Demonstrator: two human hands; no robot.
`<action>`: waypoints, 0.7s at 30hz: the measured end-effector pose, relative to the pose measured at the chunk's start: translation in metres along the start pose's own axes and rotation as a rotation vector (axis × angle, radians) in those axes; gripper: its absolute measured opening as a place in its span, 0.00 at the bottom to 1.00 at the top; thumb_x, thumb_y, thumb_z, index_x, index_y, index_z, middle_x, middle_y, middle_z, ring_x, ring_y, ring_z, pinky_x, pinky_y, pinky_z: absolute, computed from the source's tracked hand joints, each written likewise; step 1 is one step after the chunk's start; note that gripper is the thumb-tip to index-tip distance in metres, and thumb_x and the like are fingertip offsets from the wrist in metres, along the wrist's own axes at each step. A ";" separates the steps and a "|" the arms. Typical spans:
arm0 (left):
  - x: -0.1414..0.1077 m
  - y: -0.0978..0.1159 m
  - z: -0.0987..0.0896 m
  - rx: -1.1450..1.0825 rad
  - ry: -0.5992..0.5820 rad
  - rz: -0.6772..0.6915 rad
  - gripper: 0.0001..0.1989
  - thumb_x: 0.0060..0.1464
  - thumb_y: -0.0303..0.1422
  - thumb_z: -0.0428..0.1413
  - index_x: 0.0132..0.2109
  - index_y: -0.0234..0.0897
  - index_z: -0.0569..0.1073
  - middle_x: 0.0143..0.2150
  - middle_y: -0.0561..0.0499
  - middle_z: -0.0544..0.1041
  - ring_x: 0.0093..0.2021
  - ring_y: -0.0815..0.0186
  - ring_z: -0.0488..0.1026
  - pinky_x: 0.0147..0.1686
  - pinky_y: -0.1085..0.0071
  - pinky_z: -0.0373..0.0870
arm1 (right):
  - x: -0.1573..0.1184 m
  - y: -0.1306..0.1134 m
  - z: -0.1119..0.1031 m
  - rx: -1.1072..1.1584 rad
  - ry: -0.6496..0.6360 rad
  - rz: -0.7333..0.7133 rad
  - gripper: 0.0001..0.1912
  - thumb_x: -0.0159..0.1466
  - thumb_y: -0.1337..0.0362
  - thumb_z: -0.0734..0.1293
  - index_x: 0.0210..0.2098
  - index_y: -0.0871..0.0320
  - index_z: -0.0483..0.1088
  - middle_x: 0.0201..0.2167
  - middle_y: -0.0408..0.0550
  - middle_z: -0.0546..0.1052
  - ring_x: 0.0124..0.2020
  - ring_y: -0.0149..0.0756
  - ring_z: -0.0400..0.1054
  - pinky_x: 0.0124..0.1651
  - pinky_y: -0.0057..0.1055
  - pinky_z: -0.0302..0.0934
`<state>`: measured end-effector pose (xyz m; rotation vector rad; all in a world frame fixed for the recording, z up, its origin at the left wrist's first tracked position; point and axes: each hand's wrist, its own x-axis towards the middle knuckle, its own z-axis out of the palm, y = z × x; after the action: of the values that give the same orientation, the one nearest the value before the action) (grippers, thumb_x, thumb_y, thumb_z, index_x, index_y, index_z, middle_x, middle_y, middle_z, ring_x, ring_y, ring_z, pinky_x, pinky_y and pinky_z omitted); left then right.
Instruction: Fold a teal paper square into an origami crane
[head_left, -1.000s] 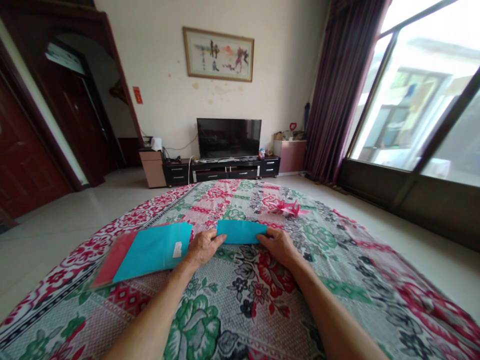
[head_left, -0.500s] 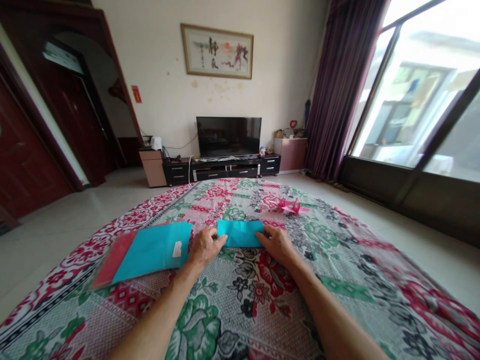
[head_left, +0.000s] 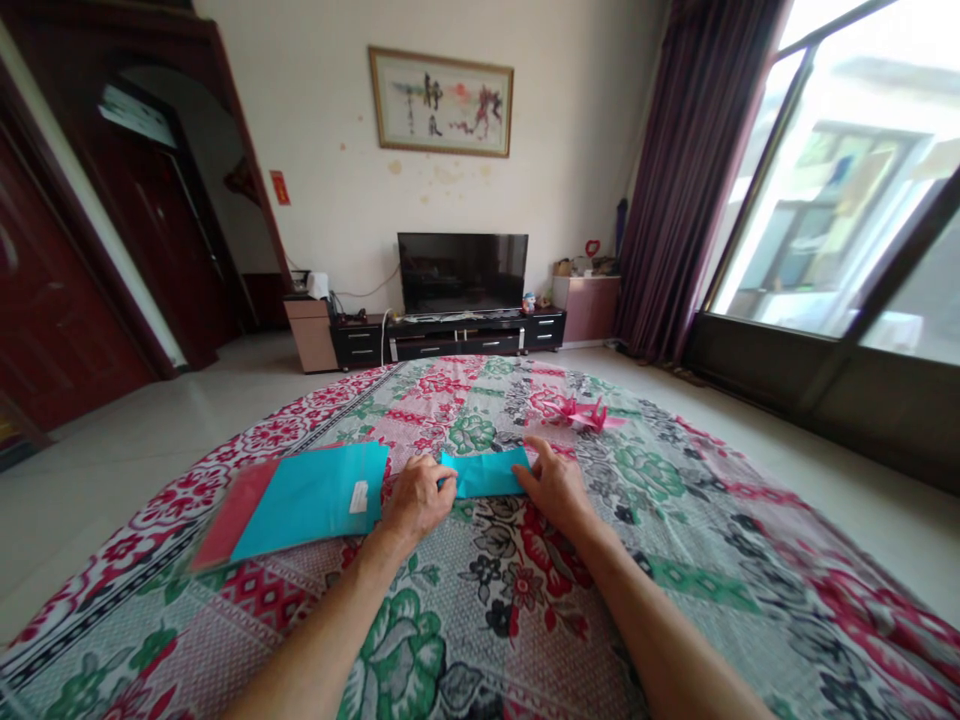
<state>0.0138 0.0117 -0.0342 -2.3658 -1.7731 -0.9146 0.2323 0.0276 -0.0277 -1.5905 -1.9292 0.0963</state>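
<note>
A folded strip of blue paper [head_left: 486, 474] lies on the patterned tablecloth in front of me, its long side running left to right. My left hand [head_left: 421, 496] pinches its left end between thumb and curled fingers. At the other end, my right hand [head_left: 556, 482] has its thumb on the paper, and its index finger is lifted off and stretched forward past the edge. To the left of my left hand is a clear packet of blue and red paper sheets [head_left: 315, 498] with a small white label.
Two pink folded paper cranes [head_left: 589, 414] sit beyond my right hand. The round table's floral tablecloth [head_left: 645, 470] spreads out on all sides. Across the floor, a television [head_left: 463, 272] stands on a low black cabinet [head_left: 461, 340].
My right index finger has lifted away from the paper. The left fingers have closed in more on their end, and the strip looks slightly narrower from back to front.
</note>
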 end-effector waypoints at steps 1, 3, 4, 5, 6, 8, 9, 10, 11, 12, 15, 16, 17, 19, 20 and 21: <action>0.000 0.000 0.000 0.005 -0.004 0.005 0.11 0.51 0.28 0.51 0.33 0.41 0.79 0.31 0.48 0.75 0.38 0.62 0.70 0.41 0.68 0.65 | 0.000 0.000 -0.001 -0.007 -0.009 -0.008 0.21 0.59 0.59 0.63 0.51 0.57 0.65 0.27 0.45 0.77 0.30 0.35 0.69 0.36 0.28 0.54; -0.001 -0.001 -0.001 0.001 -0.003 0.006 0.11 0.51 0.28 0.51 0.32 0.40 0.79 0.31 0.48 0.75 0.38 0.62 0.70 0.41 0.68 0.65 | -0.001 -0.001 -0.002 -0.017 -0.021 -0.037 0.16 0.59 0.59 0.63 0.45 0.55 0.70 0.27 0.45 0.77 0.30 0.35 0.69 0.36 0.28 0.55; -0.001 -0.001 -0.001 -0.005 0.001 0.005 0.11 0.51 0.28 0.51 0.32 0.40 0.79 0.31 0.48 0.76 0.38 0.62 0.70 0.41 0.68 0.66 | -0.001 0.000 -0.003 -0.020 -0.022 -0.055 0.13 0.59 0.59 0.63 0.42 0.54 0.72 0.27 0.45 0.77 0.30 0.35 0.69 0.36 0.28 0.55; -0.001 -0.002 -0.001 -0.013 0.007 0.003 0.10 0.51 0.28 0.52 0.31 0.40 0.79 0.31 0.48 0.76 0.38 0.62 0.70 0.41 0.68 0.66 | -0.001 0.000 -0.003 -0.021 -0.022 -0.075 0.12 0.59 0.59 0.63 0.39 0.54 0.73 0.27 0.45 0.77 0.30 0.35 0.69 0.36 0.28 0.55; -0.001 -0.002 -0.001 -0.023 0.011 0.002 0.10 0.50 0.28 0.52 0.31 0.40 0.79 0.31 0.48 0.76 0.38 0.62 0.70 0.41 0.68 0.66 | -0.001 0.000 -0.003 -0.022 -0.021 -0.093 0.11 0.59 0.59 0.63 0.37 0.53 0.74 0.27 0.45 0.77 0.30 0.35 0.69 0.36 0.28 0.55; -0.002 -0.003 -0.001 -0.044 0.017 -0.004 0.09 0.49 0.27 0.52 0.30 0.40 0.78 0.31 0.48 0.76 0.38 0.62 0.70 0.41 0.69 0.66 | -0.002 0.001 -0.002 -0.023 -0.018 -0.120 0.10 0.60 0.60 0.62 0.36 0.53 0.75 0.27 0.45 0.77 0.30 0.35 0.69 0.36 0.28 0.55; -0.002 -0.003 -0.001 -0.053 0.017 -0.005 0.09 0.48 0.27 0.53 0.29 0.40 0.78 0.31 0.49 0.76 0.37 0.63 0.70 0.40 0.69 0.66 | -0.001 0.002 -0.002 -0.022 -0.020 -0.132 0.10 0.60 0.60 0.62 0.36 0.53 0.75 0.27 0.45 0.78 0.30 0.35 0.69 0.36 0.28 0.55; -0.002 -0.003 -0.001 -0.060 0.018 -0.006 0.09 0.47 0.27 0.53 0.29 0.40 0.78 0.31 0.49 0.76 0.37 0.63 0.70 0.40 0.69 0.66 | -0.001 0.002 -0.002 -0.020 -0.023 -0.141 0.11 0.60 0.60 0.62 0.35 0.53 0.75 0.27 0.45 0.78 0.30 0.35 0.69 0.36 0.28 0.56; -0.002 -0.003 -0.002 -0.060 0.019 -0.005 0.09 0.47 0.26 0.53 0.28 0.40 0.77 0.30 0.49 0.76 0.36 0.63 0.70 0.39 0.70 0.66 | -0.001 0.003 -0.001 -0.017 -0.026 -0.146 0.11 0.60 0.60 0.62 0.35 0.53 0.75 0.28 0.45 0.78 0.31 0.34 0.69 0.37 0.28 0.56; -0.002 -0.002 -0.002 -0.054 0.021 -0.004 0.09 0.47 0.26 0.52 0.26 0.39 0.76 0.29 0.49 0.76 0.36 0.64 0.70 0.38 0.70 0.65 | -0.001 0.003 -0.001 -0.016 -0.031 -0.150 0.11 0.60 0.60 0.62 0.35 0.53 0.75 0.28 0.45 0.78 0.31 0.34 0.70 0.37 0.28 0.56; -0.002 -0.001 -0.002 -0.026 0.031 -0.001 0.11 0.49 0.28 0.52 0.22 0.38 0.74 0.26 0.49 0.74 0.34 0.64 0.70 0.36 0.70 0.64 | 0.000 0.004 0.000 -0.025 -0.047 -0.161 0.11 0.60 0.61 0.61 0.35 0.53 0.76 0.30 0.45 0.79 0.33 0.35 0.70 0.38 0.28 0.56; -0.002 -0.001 -0.002 -0.022 0.034 -0.002 0.11 0.50 0.29 0.52 0.22 0.38 0.73 0.26 0.49 0.74 0.33 0.64 0.70 0.36 0.70 0.64 | 0.000 0.004 0.000 -0.030 -0.050 -0.166 0.11 0.61 0.61 0.61 0.35 0.53 0.76 0.31 0.45 0.79 0.34 0.35 0.70 0.38 0.28 0.56; -0.002 0.000 -0.002 -0.023 0.036 -0.004 0.11 0.50 0.30 0.52 0.21 0.38 0.72 0.26 0.49 0.74 0.33 0.64 0.70 0.36 0.70 0.64 | 0.000 0.004 0.000 -0.035 -0.051 -0.169 0.11 0.61 0.61 0.61 0.34 0.52 0.75 0.31 0.45 0.79 0.34 0.35 0.70 0.39 0.28 0.56; -0.002 0.000 -0.002 -0.028 0.043 -0.006 0.11 0.50 0.31 0.53 0.21 0.38 0.73 0.26 0.49 0.75 0.33 0.63 0.70 0.36 0.69 0.64 | 0.000 0.005 0.000 -0.038 -0.056 -0.179 0.11 0.61 0.61 0.61 0.34 0.53 0.75 0.32 0.45 0.79 0.35 0.36 0.70 0.40 0.28 0.56; -0.002 0.000 -0.002 -0.032 0.044 -0.006 0.10 0.50 0.31 0.53 0.23 0.38 0.73 0.26 0.49 0.75 0.34 0.63 0.70 0.37 0.69 0.65 | 0.000 0.005 0.000 -0.034 -0.063 -0.185 0.11 0.61 0.61 0.60 0.34 0.53 0.75 0.32 0.45 0.79 0.36 0.36 0.70 0.41 0.28 0.56; -0.002 0.000 -0.002 -0.037 0.043 -0.005 0.08 0.49 0.30 0.53 0.25 0.39 0.75 0.27 0.49 0.75 0.34 0.63 0.70 0.37 0.69 0.65 | 0.000 0.005 0.000 -0.029 -0.073 -0.189 0.11 0.62 0.61 0.60 0.34 0.53 0.75 0.32 0.45 0.78 0.36 0.36 0.70 0.41 0.29 0.56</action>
<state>0.0125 0.0091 -0.0334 -2.3460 -1.7623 -0.9998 0.2371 0.0287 -0.0297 -1.4331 -2.1358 0.0483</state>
